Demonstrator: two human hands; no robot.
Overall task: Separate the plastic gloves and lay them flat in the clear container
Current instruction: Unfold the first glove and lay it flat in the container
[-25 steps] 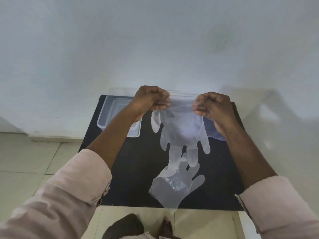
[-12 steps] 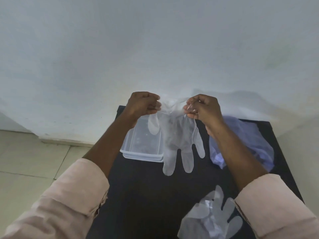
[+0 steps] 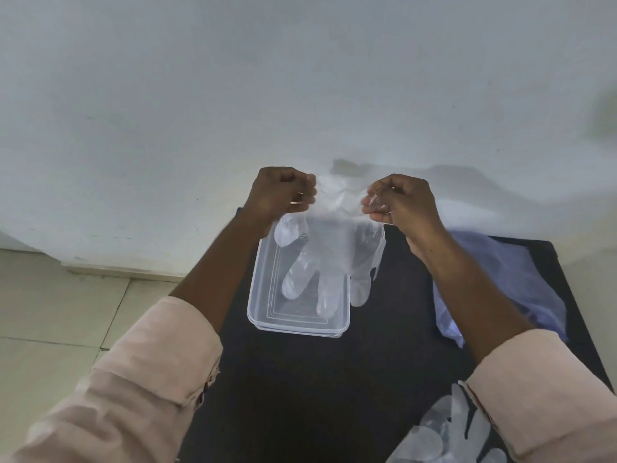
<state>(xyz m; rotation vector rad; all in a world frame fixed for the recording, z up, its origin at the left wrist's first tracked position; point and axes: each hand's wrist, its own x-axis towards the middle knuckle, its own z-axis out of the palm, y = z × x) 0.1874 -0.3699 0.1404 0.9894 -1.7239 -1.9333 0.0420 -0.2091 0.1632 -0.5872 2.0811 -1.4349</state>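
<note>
A single plastic glove (image 3: 329,248) is held up by its cuff, pinched at the left corner by the left hand (image 3: 280,193) and at the right corner by the right hand (image 3: 399,200); both hands are closed on the film, with the cuff stretched between them. The glove hangs with its long axis running from the cuff, away from the wearer, down to the fingertips, towards the wearer. The clear container (image 3: 258,295) lies directly beneath on the dark table (image 3: 300,396), its long side running the same way as the glove. Most of the glove is seen over the container's opening, but the rightmost glove finger hangs past the right wall, over the bare table. Whether the fingertips already touch the container floor cannot be told, since clear film is seen against clear plastic. The coming move is judged to turn on a small shift to the left before lowering, so that the whole glove falls within the walls; the left hand stands nearer the container. More separated gloves (image 3: 444,436) lie at the near right corner, and a bluish plastic bag (image 3: 500,279) is seen beside the right forearm
</note>
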